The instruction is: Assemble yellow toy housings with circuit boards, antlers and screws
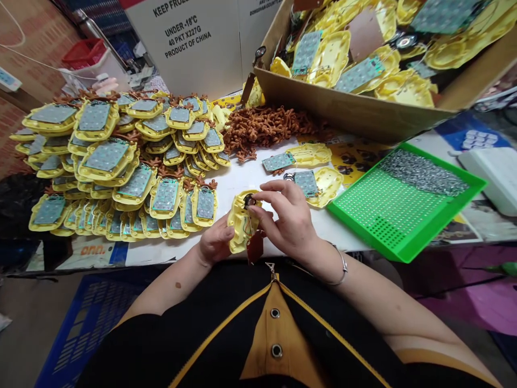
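Observation:
My left hand (216, 242) grips a yellow plastic toy shell (238, 222) from below at the table's near edge. My right hand (285, 215) is closed over the shell's top, fingertips pinching a small round black speaker (249, 201) into it. Thin wires and a brown circuit board (255, 246) hang from the shell. Two more yellow shells with grey keypads (307, 182) lie just beyond my right hand.
A big stack of assembled yellow shells with keypads (121, 161) fills the left. Brown antler pieces (266, 126) are heaped behind. A cardboard box (355, 108) of parts sits at the back right. A green tray of screws (404, 199) lies right. A blue crate (84, 328) stands below.

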Demonstrator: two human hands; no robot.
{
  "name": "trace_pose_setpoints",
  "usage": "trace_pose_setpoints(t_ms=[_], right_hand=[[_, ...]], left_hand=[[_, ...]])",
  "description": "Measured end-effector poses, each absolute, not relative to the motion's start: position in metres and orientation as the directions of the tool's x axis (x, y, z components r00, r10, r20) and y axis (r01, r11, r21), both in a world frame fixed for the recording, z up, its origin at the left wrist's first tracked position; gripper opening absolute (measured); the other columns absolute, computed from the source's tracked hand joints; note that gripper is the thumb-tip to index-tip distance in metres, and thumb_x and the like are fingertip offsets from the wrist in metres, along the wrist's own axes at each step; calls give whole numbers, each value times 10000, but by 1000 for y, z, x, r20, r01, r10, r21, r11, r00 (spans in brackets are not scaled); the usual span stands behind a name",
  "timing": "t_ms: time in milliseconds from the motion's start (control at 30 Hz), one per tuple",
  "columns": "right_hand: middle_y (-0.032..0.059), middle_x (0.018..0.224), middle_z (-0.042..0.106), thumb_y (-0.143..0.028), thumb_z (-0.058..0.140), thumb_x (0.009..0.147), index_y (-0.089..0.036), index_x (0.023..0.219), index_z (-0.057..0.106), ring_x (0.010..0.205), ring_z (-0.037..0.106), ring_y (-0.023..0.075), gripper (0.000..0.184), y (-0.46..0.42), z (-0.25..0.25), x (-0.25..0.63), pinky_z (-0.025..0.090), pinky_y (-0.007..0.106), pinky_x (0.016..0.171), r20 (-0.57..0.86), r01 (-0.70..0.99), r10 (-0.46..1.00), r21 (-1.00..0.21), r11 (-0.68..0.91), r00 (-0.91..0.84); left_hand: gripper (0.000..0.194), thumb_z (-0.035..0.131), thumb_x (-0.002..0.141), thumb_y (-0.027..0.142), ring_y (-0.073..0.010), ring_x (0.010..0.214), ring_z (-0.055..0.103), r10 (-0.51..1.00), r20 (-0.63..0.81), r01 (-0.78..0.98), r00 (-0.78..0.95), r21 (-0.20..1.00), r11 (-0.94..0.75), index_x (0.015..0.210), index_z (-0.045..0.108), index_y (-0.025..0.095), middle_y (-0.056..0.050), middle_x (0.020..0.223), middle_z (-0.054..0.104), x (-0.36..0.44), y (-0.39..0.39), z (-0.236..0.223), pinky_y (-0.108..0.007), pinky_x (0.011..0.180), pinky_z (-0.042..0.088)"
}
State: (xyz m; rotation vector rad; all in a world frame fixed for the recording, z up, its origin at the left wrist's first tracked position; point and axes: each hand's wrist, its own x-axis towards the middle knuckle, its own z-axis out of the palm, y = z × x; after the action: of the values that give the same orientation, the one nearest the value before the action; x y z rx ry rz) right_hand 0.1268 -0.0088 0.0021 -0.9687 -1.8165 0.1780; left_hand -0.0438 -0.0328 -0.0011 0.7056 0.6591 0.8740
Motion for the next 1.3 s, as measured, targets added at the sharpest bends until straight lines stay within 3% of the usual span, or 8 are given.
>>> trace_pose_setpoints(t_ms=[167, 367, 500, 600, 733, 900, 1100, 1300], right_hand=[[82, 1017, 689, -318, 626, 929, -228, 1144, 582, 948, 652, 222, 237, -8, 3, 126, 544, 386, 809, 661, 390, 725, -626, 675, -192], [104, 1036, 706, -258, 622, 918, -205, 1130, 604, 962, 663, 230, 219, -8, 2, 130, 544, 406, 829, 681, 330, 671, -586, 740, -295], [169, 1376, 593, -457, 764, 811, -239, 1448, 414, 1233, 611, 261, 759, -6, -9, 140, 541, 446, 980, 411, 80, 782, -862, 501, -469], [184, 1313, 633, -486, 792, 773, -222, 1563, 218, 1167, 658, 256, 1012, -10, -27, 143, 563, 448, 951, 144, 43, 792, -977, 209, -593], [87, 1049, 731, -375, 668, 903, -227, 1578, 186, 857, 713, 165, 842, -22, -37, 146, 603, 338, 760, 74, -75, 769, -997, 34, -635], [92, 1208, 730, -406, 786, 806, -238, 1260, 644, 1051, 717, 184, 504, -25, -4, 168, 592, 312, 873, 214, -216, 709, -972, 89, -672], [30, 808, 764, -307, 686, 885, -217, 941, 763, 680, 674, 124, 130, -10, 28, 171, 534, 252, 645, 421, 127, 796, -846, 517, -435], [-33, 542, 572, -508, 669, 868, -186, 758, 681, 482, 480, 89, 340, -2, 21, 154, 395, 241, 467, 345, 200, 925, -906, 372, -157]], left_hand=[[582, 854, 575, 382, -338, 1018, 696, 865, -253, -397, 434, 808, 435, 1093, 709, 161, -128, 1035, 748, -52, -29, 2, -428, 916, 522], [309, 868, 664, 363, -144, 680, 669, 926, -303, -342, 224, 865, 366, 840, 745, 141, -40, 796, 742, -40, -25, 15, -245, 666, 521], [356, 879, 621, 410, -202, 709, 707, 946, -298, -381, 126, 866, 323, 824, 746, 150, -37, 733, 738, -36, -20, 23, -311, 709, 574], [340, 866, 638, 411, -234, 813, 735, 975, -222, -402, -20, 895, 196, 845, 742, 172, -32, 768, 753, -38, -9, 29, -352, 811, 586], [352, 866, 640, 383, -232, 949, 731, 977, -118, -369, -178, 928, 45, 913, 731, 206, -13, 872, 771, -45, 7, 27, -343, 890, 566], [412, 881, 611, 405, -207, 828, 723, 966, -243, -299, -87, 931, 208, 910, 730, 165, -31, 832, 768, -49, 8, 9, -319, 810, 560], [379, 906, 556, 367, -141, 568, 627, 864, -462, -238, 201, 833, 500, 769, 692, 138, -10, 668, 708, -38, -11, -5, -263, 593, 498], [547, 832, 642, 598, -223, 707, 695, 796, -471, -337, 380, 731, 593, 915, 717, 138, -99, 846, 754, -38, -22, -14, -336, 685, 542]])
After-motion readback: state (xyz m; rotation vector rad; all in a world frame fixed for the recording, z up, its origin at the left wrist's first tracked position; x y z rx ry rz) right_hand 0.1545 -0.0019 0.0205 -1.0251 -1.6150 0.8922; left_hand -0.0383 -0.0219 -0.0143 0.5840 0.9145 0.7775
